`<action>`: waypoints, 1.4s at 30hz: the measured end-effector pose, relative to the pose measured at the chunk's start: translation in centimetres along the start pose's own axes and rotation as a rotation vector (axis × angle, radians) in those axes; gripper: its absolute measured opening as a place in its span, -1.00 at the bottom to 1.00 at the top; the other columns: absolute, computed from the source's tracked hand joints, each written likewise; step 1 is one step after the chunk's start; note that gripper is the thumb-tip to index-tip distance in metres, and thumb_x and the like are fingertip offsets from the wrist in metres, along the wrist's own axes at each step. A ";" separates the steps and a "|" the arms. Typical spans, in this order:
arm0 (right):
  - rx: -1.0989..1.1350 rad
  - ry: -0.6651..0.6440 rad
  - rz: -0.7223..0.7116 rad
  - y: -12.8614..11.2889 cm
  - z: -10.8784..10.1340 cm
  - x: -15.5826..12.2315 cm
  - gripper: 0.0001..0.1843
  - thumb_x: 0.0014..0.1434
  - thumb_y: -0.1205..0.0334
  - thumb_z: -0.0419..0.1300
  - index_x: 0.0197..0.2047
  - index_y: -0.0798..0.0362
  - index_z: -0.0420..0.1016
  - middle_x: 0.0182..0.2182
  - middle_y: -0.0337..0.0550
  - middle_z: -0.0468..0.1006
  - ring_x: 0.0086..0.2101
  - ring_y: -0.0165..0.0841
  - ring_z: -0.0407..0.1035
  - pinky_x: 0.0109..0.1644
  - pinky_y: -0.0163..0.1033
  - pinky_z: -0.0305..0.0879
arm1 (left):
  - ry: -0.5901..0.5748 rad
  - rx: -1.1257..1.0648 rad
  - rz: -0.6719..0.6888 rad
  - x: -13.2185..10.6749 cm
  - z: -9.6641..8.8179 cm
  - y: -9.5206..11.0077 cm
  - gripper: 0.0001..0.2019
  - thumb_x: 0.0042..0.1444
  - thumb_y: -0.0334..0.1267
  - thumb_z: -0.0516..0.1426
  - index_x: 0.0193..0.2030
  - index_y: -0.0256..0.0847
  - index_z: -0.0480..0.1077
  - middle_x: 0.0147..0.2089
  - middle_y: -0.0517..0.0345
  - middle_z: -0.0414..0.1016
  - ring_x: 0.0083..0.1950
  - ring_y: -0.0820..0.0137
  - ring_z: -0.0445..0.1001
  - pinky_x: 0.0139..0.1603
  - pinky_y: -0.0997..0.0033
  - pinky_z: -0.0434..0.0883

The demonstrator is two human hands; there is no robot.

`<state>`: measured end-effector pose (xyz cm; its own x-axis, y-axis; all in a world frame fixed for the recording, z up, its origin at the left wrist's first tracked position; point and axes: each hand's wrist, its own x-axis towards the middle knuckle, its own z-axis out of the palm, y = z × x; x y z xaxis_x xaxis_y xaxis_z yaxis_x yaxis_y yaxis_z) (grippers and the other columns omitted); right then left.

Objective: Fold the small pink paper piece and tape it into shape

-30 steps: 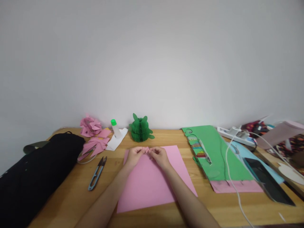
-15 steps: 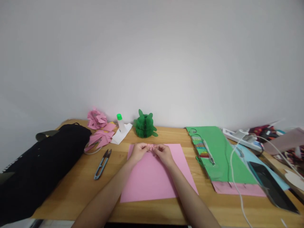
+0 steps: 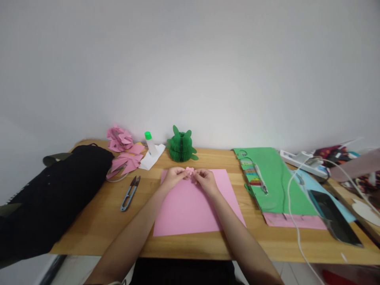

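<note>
Between my two hands is a small, crinkled pink paper piece [image 3: 189,170], pinched over the top part of a flat sheet of pink paper [image 3: 190,213]. My left hand [image 3: 174,177] grips its left side with thumb and fingertips. On the other side my right hand [image 3: 206,180] pinches its right edge. Fingers cover part of the piece, so its full shape is hidden. Just beyond the sheet stands a green honeycomb paper ball [image 3: 181,146] with leaf-like tabs. Thread snips [image 3: 130,194] lie to the left of the sheet.
A glue stick [image 3: 151,144] stands on white paper [image 3: 154,158] near pink paper scraps [image 3: 127,161]. A black bag [image 3: 71,194] lies at left. Rightward are a green folder [image 3: 276,182], a phone [image 3: 335,217], a power strip [image 3: 305,163] and a white cable [image 3: 289,202].
The whole scene sits slightly higher as my view tilts down, showing the table's front edge. Both hands keep their pinch, and more of the small pink piece shows between them.
</note>
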<state>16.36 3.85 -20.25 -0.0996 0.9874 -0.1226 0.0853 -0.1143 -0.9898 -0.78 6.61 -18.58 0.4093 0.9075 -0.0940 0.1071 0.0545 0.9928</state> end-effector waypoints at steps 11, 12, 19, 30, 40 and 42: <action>0.067 0.028 0.009 -0.8 0.3 -0.4 -0.70 0.30 0.09 0.17 -0.02 0.13 0.43 -0.16 -0.13 0.52 -0.27 -0.39 0.46 -0.22 -0.20 0.47 | 0.030 0.014 0.033 -0.1 0.0 -0.4 -0.68 0.28 -0.15 0.13 0.09 -0.27 0.37 0.06 -0.02 0.45 -0.02 0.27 0.50 -0.02 0.13 0.51; 0.073 0.029 0.011 -0.9 0.3 -0.4 -0.70 0.30 0.09 0.17 -0.02 0.13 0.44 -0.17 -0.13 0.52 -0.27 -0.39 0.46 -0.23 -0.20 0.47 | 0.036 0.011 0.033 -0.1 0.1 -0.4 -0.68 0.28 -0.15 0.13 0.09 -0.27 0.37 0.06 -0.02 0.45 -0.02 0.27 0.50 -0.03 0.13 0.51; 0.058 0.061 -0.007 -1.8 0.5 -0.9 -0.70 0.30 0.07 0.16 -0.06 0.13 0.45 -0.20 -0.14 0.53 -0.29 -0.40 0.45 -0.22 -0.20 0.47 | 0.061 -0.036 0.038 -0.6 0.9 0.0 -0.68 0.28 -0.15 0.13 0.08 -0.27 0.38 0.05 -0.02 0.46 -0.02 0.28 0.50 -0.03 0.13 0.51; -0.034 0.107 -0.047 -2.4 0.4 -1.6 -0.72 0.30 0.07 0.16 -0.13 0.14 0.46 -0.28 -0.20 0.52 -0.37 -0.45 0.43 -0.29 -0.26 0.44 | 0.113 -0.088 0.059 -1.0 0.8 0.9 -0.72 0.27 -0.15 0.14 0.02 -0.29 0.40 -0.03 0.02 0.49 -0.10 0.33 0.51 -0.09 0.20 0.52; -0.012 0.095 -0.045 -2.1 0.6 -1.7 -0.72 0.31 0.06 0.15 -0.15 0.14 0.46 -0.33 -0.22 0.51 -0.41 -0.48 0.41 -0.34 -0.30 0.42 | 0.111 -0.068 0.094 -1.1 1.1 1.0 -0.74 0.27 -0.16 0.14 0.00 -0.29 0.41 -0.04 0.02 0.49 -0.11 0.34 0.51 -0.09 0.21 0.52; -0.006 0.094 -0.046 -2.1 0.6 -1.6 -0.72 0.31 0.07 0.15 -0.15 0.15 0.46 -0.33 -0.22 0.51 -0.41 -0.48 0.41 -0.34 -0.30 0.42 | 0.111 -0.064 0.099 -1.2 1.1 1.0 -0.74 0.27 -0.16 0.14 0.00 -0.29 0.41 -0.05 0.03 0.49 -0.11 0.34 0.51 -0.10 0.21 0.52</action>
<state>15.70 2.41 -18.03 -0.0104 0.9975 -0.0698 0.0889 -0.0686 -0.9937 -0.12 5.15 -17.56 0.3116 0.9502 0.0097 0.0121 -0.0142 0.9998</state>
